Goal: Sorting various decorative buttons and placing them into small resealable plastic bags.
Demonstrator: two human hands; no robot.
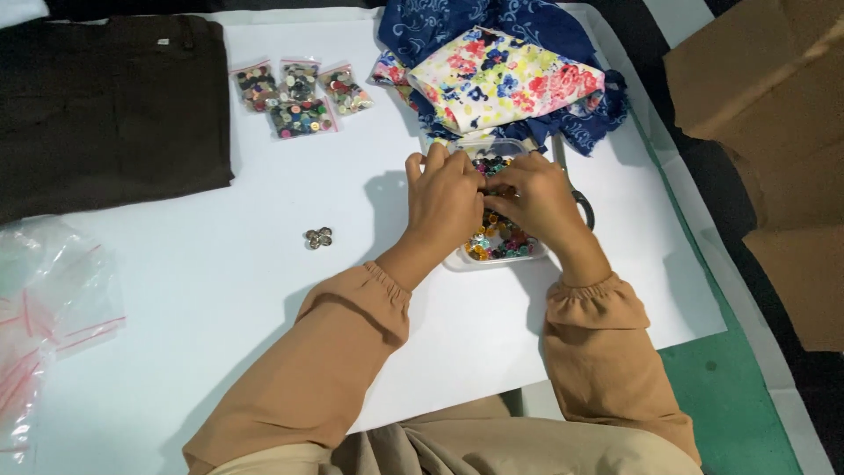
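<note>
White sheet [220, 290] covers most of the table; dark folded cloth [105, 105] at its far-left corner, floral + blue fabrics [505, 75] heaped at far centre, brown cardboard [774, 114] off to the right. Empty zip bags [35, 308] at the left edge, four filled button bags [299, 92] near the dark cloth.

Clear tray [497, 251] of mixed buttons sits centre-right on the sheet, just under both hands. Long axis seems to run near-to-far, far end toward the fabrics, but hands hide much of it.

Left hand [444, 198] and right hand [536, 198] meet over the tray, fingertips drawn together as if pinching sth small; what's pinched can't be made out.

Step looks like picking/sorting buttons from the tray. Next move prob needs a fine fingertip lift w/o spilling the rest.

Scissors [580, 207] partly under the right hand. Small cluster of metal buttons [318, 237] lies apart, left of the tray.
</note>
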